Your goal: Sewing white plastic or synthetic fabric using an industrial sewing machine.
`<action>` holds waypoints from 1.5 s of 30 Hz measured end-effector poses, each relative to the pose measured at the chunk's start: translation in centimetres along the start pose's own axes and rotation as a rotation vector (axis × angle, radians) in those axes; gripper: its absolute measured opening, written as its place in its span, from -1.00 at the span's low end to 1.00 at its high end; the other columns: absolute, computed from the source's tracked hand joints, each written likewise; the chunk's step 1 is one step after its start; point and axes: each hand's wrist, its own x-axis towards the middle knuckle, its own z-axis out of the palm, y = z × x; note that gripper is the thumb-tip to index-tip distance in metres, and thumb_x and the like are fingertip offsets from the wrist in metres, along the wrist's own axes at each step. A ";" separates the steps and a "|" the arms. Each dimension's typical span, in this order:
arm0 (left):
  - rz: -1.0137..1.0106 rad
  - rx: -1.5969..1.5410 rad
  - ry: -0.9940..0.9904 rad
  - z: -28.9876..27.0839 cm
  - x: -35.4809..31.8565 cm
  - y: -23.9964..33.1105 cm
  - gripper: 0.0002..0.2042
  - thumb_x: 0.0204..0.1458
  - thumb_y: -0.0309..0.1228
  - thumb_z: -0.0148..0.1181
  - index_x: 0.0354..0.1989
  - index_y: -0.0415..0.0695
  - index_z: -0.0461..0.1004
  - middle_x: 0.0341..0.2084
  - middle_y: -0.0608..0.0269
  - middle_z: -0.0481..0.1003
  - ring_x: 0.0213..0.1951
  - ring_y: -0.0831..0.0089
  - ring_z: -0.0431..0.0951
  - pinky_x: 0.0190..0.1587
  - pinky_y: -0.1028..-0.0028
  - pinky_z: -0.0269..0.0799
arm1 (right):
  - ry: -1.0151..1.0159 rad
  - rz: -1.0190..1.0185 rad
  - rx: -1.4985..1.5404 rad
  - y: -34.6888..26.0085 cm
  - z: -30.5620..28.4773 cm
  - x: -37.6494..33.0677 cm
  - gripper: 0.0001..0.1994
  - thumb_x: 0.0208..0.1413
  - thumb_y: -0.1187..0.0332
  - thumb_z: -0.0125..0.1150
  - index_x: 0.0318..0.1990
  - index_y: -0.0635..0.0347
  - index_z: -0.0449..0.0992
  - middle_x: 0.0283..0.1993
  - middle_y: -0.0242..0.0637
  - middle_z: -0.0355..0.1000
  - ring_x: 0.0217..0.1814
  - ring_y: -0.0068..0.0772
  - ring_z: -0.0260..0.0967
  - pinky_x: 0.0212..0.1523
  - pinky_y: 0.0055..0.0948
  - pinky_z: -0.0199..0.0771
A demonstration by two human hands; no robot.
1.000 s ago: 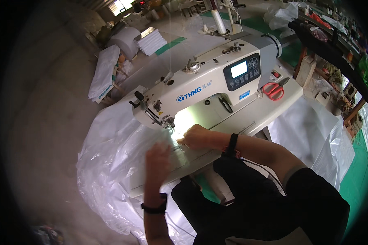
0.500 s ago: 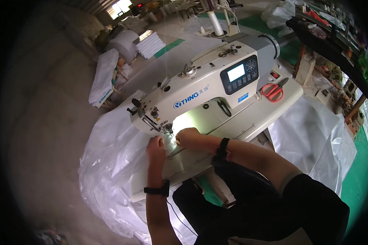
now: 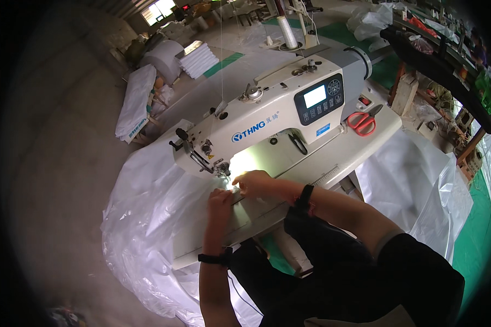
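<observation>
A white sewing machine [image 3: 256, 126] stands before me, its lamp lighting the needle area [image 3: 223, 170]. Just in front of the presser foot, both hands meet over the bed. My left hand [image 3: 220, 203] is closed, fingertips pinched on the edge of a translucent white plastic sheet [image 3: 142, 212], which hangs in folds off the left side of the table. Close by on the right, my right hand [image 3: 255, 184] is also closed, thumb and fingers pinching the sheet's edge beside the needle. My fingers hide most of the pinched edge.
Red-handled scissors [image 3: 361, 123] lie on the right of the machine table [image 3: 322, 163], and small black thread snips [image 3: 298, 144] rest under the arm. A thread cone [image 3: 287, 32] stands behind. More plastic sheeting [image 3: 414, 185] hangs at the right; folded white stacks [image 3: 199, 59] are farther back.
My left hand has moved right and slightly down, closer to my right hand. The right hand has shifted only slightly, its fingers now pointing more toward the left hand.
</observation>
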 end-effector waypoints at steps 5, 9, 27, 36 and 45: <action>-0.047 -0.030 -0.017 0.2 1.8 -1.2 -0.85 -0.07 -0.44 0.20 -0.35 -0.25 0.55 -0.46 0.08 0.52 -0.38 0.27 0.53 -0.27 0.39 0.39 | 0.111 0.017 -0.061 -0.5 0.6 0.2 -0.82 -0.06 0.26 0.08 -0.34 0.03 0.57 -0.34 -0.24 0.51 -0.24 -0.18 0.46 -0.22 -0.25 0.42; -0.434 -0.243 -0.303 -1.5 3.7 -0.5 -0.83 -0.10 -0.38 0.20 -0.46 -0.26 0.53 -0.49 0.09 0.51 -0.32 0.16 0.48 -0.21 0.27 0.35 | 0.076 0.076 -0.111 -1.4 0.7 1.1 -0.81 -0.08 0.27 0.09 -0.38 0.12 0.56 -0.33 -0.15 0.50 -0.25 -0.14 0.47 -0.25 -0.22 0.43; 0.021 0.337 -0.021 0.3 -1.2 3.2 -0.60 -0.14 -0.65 -0.11 -0.08 -0.19 0.47 -0.08 0.14 0.42 -0.06 0.14 0.36 0.04 0.27 0.27 | 0.228 -0.238 -0.401 -0.3 1.1 -1.1 -0.79 -0.05 0.34 0.07 -0.23 0.05 0.55 -0.27 -0.17 0.46 -0.24 -0.26 0.47 -0.34 -0.34 0.48; -0.003 0.234 -0.008 0.5 0.0 1.5 -0.55 -0.19 -0.70 -0.12 -0.05 -0.22 0.45 -0.07 0.13 0.41 -0.06 0.11 0.36 0.06 0.33 0.29 | 0.150 -0.271 -0.556 -0.5 0.6 -0.9 -0.83 -0.04 0.37 0.00 -0.30 0.11 0.49 -0.29 -0.20 0.46 -0.31 -0.20 0.49 -0.37 -0.29 0.47; 0.045 0.246 -0.029 0.6 1.4 -0.2 -0.61 -0.12 -0.64 -0.10 -0.06 -0.26 0.45 -0.07 0.10 0.41 -0.06 0.10 0.36 0.06 0.32 0.31 | 0.222 -0.219 -0.520 0.3 1.7 -0.2 -0.82 -0.01 0.36 -0.03 -0.27 0.10 0.47 -0.32 -0.19 0.47 -0.32 -0.22 0.49 -0.39 -0.28 0.47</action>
